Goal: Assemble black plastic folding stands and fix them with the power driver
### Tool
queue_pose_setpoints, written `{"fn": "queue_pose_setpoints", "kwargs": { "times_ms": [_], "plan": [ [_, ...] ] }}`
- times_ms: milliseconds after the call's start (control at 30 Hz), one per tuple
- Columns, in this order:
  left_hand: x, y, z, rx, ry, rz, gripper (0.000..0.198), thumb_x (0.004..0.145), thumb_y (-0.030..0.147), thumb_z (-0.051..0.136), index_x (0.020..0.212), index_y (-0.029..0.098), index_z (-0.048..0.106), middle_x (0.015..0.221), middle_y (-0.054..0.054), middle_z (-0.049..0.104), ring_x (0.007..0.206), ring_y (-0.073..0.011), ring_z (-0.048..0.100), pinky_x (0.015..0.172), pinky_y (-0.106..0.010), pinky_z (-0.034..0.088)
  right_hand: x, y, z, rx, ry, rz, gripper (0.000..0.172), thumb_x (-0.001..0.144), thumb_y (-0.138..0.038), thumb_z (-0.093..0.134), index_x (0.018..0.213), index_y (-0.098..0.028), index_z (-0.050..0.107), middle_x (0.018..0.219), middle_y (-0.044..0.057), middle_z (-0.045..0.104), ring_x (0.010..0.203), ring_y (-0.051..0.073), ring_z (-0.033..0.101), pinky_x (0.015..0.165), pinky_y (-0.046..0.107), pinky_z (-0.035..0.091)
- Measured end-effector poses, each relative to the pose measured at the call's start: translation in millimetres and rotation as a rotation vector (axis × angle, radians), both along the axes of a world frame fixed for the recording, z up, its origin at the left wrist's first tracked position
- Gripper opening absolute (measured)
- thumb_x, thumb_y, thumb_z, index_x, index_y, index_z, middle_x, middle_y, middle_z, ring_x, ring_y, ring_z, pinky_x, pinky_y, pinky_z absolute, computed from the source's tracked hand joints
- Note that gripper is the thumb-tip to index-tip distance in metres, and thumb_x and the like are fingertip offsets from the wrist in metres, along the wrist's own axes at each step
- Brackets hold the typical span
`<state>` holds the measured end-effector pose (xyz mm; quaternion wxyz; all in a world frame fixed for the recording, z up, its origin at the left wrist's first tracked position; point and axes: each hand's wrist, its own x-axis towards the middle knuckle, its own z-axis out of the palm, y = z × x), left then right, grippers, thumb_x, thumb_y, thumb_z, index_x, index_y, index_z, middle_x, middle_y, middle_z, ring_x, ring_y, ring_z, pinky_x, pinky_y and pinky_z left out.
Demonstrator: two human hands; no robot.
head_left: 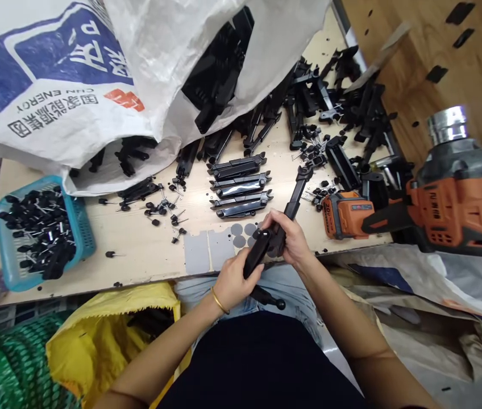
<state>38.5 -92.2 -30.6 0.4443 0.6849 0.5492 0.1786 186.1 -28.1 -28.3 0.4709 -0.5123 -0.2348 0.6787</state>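
My left hand (235,279), with a gold bangle at the wrist, is closed around a glossy black plastic piece (258,253). A long black plastic bar (295,196) with a forked tip is gripped in my right hand (293,237) and points away from me. The two parts meet between my hands; whether they are joined cannot be made out. A black rod with a ball end (279,304) sticks out below my left hand. Just beyond my hands lie several similar black bars (241,184) in a row, near grey flat pads (197,251) and round grey discs (239,241).
A blue basket (85,227) of black-headed screws stands left. White woven sacks (147,68) with black parts cover the back. Loose screws (160,207) and piled black parts (309,96) lie around. An orange power tool (458,204) is right; a yellow bag (96,318) sits below the edge.
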Motion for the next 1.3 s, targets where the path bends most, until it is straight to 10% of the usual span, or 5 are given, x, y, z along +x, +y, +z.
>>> {"fn": "queue_pose_setpoints", "kwargs": {
  "times_ms": [233,500,667,867,1300],
  "plan": [
    [14,-16,-13.7,0.028,0.097,0.136,0.039,0.088,0.040,0.049,0.118,0.015,0.048,0.101,-0.013,0.067,0.088,-0.0257,0.067,0.073,-0.036,0.053,-17,0,-10.1,0.158,0.032,-0.215,0.036,0.074,-0.043,0.064,0.053,-0.020,0.046,0.047,-0.002,0.055,0.045,0.011,0.052,0.050,0.025,0.043],
    [5,8,-11.1,-0.509,-0.718,0.218,0.071,0.079,0.077,0.038,0.103,0.014,0.059,0.083,-0.009,0.067,0.067,-0.0196,0.064,0.062,-0.031,0.052,-18,-4,5.8,0.170,-0.180,-0.041,0.039,0.075,-0.048,0.063,0.054,-0.020,0.046,0.049,-0.002,0.057,0.043,0.010,0.050,0.045,0.023,0.040],
    [10,15,-4.2,-0.658,-0.800,0.338,0.073,0.074,0.080,0.040,0.088,0.013,0.064,0.070,-0.007,0.064,0.063,-0.0164,0.058,0.063,-0.029,0.049,-26,-12,4.1,0.151,-0.244,-0.153,0.033,0.077,-0.047,0.063,0.062,-0.019,0.053,0.056,-0.002,0.058,0.047,0.010,0.052,0.046,0.023,0.041],
    [9,7,-10.2,-0.500,-0.794,0.306,0.068,0.079,0.069,0.046,0.121,0.017,0.055,0.085,-0.006,0.066,0.075,-0.0197,0.059,0.066,-0.031,0.048,-26,-16,4.1,0.244,-0.257,-0.224,0.035,0.078,-0.043,0.062,0.055,-0.018,0.053,0.053,-0.002,0.056,0.049,0.010,0.051,0.050,0.023,0.042],
    [11,17,-4.3,-0.514,-0.730,0.367,0.067,0.080,0.063,0.049,0.131,0.019,0.049,0.085,-0.003,0.062,0.060,-0.0115,0.051,0.054,-0.024,0.042,-29,-8,2.5,0.183,-0.226,-0.175,0.030,0.075,-0.039,0.064,0.056,-0.019,0.053,0.054,-0.002,0.056,0.051,0.009,0.050,0.052,0.023,0.041]
  ]
}}
